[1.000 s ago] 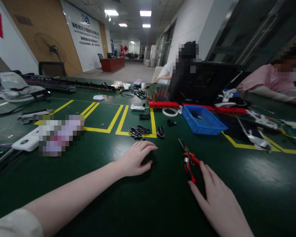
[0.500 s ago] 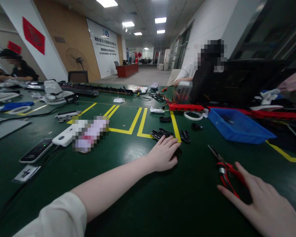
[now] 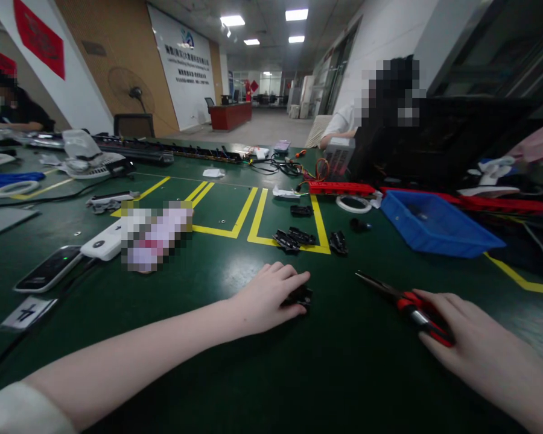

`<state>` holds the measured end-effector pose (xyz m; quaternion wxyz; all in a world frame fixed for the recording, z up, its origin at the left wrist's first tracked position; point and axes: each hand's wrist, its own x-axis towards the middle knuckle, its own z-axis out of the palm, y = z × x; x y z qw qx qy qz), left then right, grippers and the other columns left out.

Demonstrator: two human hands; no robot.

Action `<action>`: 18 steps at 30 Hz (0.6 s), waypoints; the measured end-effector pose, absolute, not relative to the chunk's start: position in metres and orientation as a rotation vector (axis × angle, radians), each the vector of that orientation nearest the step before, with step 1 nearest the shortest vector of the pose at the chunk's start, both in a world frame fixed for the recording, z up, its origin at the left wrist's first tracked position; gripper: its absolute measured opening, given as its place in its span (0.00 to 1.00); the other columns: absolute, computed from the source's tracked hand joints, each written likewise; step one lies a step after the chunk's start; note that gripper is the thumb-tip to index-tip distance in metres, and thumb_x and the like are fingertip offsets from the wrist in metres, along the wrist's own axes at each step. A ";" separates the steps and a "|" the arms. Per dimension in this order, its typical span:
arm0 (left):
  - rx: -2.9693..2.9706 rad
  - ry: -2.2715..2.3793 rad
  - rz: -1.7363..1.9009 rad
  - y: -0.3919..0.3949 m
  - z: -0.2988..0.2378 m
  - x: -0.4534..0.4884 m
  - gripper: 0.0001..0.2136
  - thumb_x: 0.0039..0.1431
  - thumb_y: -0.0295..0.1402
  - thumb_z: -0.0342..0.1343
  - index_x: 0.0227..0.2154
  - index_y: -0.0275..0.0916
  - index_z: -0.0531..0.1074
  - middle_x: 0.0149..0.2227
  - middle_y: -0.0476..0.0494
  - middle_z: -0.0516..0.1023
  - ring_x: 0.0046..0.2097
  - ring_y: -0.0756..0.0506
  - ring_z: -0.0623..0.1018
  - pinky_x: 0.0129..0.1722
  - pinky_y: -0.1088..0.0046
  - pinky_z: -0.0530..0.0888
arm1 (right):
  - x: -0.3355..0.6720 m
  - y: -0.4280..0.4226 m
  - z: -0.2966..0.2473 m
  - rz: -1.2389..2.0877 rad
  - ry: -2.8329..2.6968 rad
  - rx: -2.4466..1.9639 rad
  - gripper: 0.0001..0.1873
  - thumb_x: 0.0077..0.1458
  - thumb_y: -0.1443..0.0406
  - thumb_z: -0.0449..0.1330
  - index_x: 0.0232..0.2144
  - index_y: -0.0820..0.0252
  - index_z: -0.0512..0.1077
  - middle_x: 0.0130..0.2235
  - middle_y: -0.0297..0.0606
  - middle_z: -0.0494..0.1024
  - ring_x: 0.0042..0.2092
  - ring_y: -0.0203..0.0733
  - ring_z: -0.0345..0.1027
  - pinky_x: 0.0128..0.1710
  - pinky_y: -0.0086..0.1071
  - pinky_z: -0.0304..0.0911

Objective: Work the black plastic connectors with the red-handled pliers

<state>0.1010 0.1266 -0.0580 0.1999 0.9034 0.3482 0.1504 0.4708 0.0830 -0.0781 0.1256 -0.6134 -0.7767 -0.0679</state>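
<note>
My left hand (image 3: 271, 295) is closed around a small black plastic part (image 3: 302, 295) low over the green table, its fingers hiding much of the piece. Beyond it lie several similar black parts (image 3: 339, 242), some across the yellow tape. At the right, my right hand (image 3: 466, 337) grips the red and black handles of long-nose pliers (image 3: 405, 301). Their jaws point left and look closed. A short black cylindrical piece (image 3: 361, 225) rests between the loose parts and a blue tray.
The blue tray (image 3: 438, 232) with small dark items stands at the right. A white tape ring (image 3: 353, 204) and red strips (image 3: 341, 188) lie behind. On the left are a phone (image 3: 158, 238), a white power bank (image 3: 103, 242) and cables. People sit across the table.
My left hand has drawn back towards me with the black part, away from the other pieces. My right hand has closed on the pliers, which now point further left.
</note>
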 end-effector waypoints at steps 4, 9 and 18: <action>2.268 0.946 0.517 0.120 -0.058 0.080 0.29 0.58 0.39 0.64 0.61 0.43 0.62 0.57 0.41 0.67 0.55 0.41 0.72 0.53 0.61 0.73 | 0.447 0.087 -0.070 -0.462 -2.362 -1.531 0.23 0.49 0.61 0.53 0.50 0.53 0.67 0.46 0.49 0.76 0.42 0.58 0.73 0.36 0.49 0.70; 2.147 0.908 0.584 0.119 -0.061 0.068 0.20 0.58 0.36 0.64 0.53 0.42 0.70 0.53 0.42 0.69 0.52 0.42 0.74 0.53 0.61 0.74 | 0.404 0.105 -0.060 -0.603 -2.413 -1.401 0.25 0.48 0.68 0.51 0.50 0.56 0.66 0.49 0.47 0.74 0.48 0.56 0.70 0.44 0.50 0.68; 2.207 0.815 0.631 0.121 -0.069 0.068 0.16 0.60 0.31 0.61 0.52 0.41 0.74 0.51 0.42 0.72 0.51 0.43 0.74 0.55 0.64 0.72 | 0.355 0.132 -0.077 -0.344 -2.417 -1.377 0.17 0.53 0.63 0.57 0.46 0.59 0.69 0.44 0.45 0.76 0.43 0.51 0.72 0.40 0.44 0.69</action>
